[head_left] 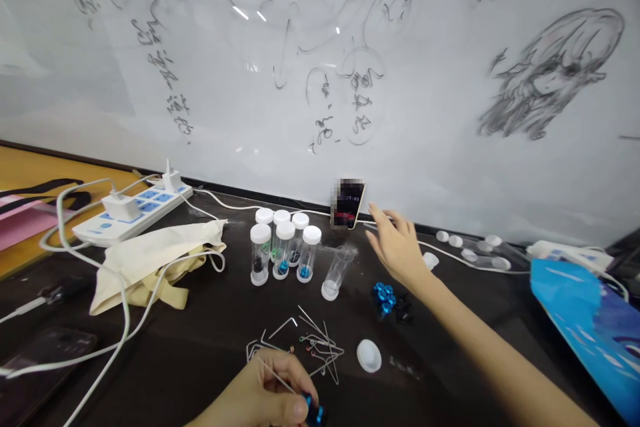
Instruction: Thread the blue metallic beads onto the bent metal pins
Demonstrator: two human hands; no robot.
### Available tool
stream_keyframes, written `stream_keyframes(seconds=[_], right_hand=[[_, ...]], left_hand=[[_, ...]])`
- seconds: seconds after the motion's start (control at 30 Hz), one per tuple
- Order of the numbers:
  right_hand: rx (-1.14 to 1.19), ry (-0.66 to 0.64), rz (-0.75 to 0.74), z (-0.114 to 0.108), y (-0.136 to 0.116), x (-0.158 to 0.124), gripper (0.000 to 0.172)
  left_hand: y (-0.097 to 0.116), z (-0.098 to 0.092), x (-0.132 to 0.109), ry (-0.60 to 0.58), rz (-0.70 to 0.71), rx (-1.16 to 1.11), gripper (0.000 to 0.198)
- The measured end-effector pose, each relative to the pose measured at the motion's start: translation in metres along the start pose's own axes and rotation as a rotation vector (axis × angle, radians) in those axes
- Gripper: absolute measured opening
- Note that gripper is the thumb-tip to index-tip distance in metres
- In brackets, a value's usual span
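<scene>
My left hand (pixel 267 392) is at the bottom edge, fingers closed on a small blue and black part (pixel 314 411) and a thin wire. Just beyond it lies a tangle of thin wire-legged components (pixel 305 345). My right hand (pixel 397 245) reaches forward over the dark table with fingers spread, holding nothing, close to a small phone (pixel 349 203) propped against the whiteboard. Several capped clear vials (pixel 283 243) stand in a cluster, and an uncapped vial (pixel 337 271) stands beside them. A loose white cap (pixel 369 355) and a pile of blue and black parts (pixel 389 299) lie near my right forearm.
A white power strip (pixel 133 210) with plugged chargers sits at the left, its cables trailing over a cream cloth bag (pixel 160 257). More loose caps (pixel 470 247) and empty vials lie at the right. A blue board (pixel 590 327) is at the right edge. A whiteboard rises behind.
</scene>
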State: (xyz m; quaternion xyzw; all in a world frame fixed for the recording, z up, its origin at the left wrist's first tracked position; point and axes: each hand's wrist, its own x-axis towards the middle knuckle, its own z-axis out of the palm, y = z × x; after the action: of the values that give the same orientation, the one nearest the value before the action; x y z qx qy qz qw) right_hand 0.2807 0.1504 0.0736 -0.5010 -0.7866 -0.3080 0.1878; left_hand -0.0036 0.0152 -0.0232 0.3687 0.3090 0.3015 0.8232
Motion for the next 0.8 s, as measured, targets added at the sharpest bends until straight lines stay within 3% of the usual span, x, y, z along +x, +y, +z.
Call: stream_keyframes(seconds=[0.17, 0.33, 0.47, 0.63, 0.8], right_hand=[[-0.054, -0.048, -0.089, 0.058, 0.023, 0.041, 0.056], [-0.054, -0.064, -0.136, 0.077, 0.028, 0.049, 0.057], [-0.036, -0.030, -0.077, 0.071, 0.028, 0.046, 0.063], [-0.001, 0.052, 0.060, 0.047, 0.030, 0.032, 0.066], [0.081, 0.063, 0.055, 0.021, 0.027, 0.016, 0.051]], left_hand=[[-0.007, -0.010, 0.013, -0.018, 0.082, 0.123, 0.039], [-0.008, -0.013, 0.017, -0.028, 0.097, 0.175, 0.036], [-0.008, -0.013, 0.015, -0.030, 0.099, 0.179, 0.035], [-0.012, -0.015, 0.016, -0.039, 0.097, 0.152, 0.037], [-0.010, -0.009, 0.011, -0.032, 0.054, 0.041, 0.038]])
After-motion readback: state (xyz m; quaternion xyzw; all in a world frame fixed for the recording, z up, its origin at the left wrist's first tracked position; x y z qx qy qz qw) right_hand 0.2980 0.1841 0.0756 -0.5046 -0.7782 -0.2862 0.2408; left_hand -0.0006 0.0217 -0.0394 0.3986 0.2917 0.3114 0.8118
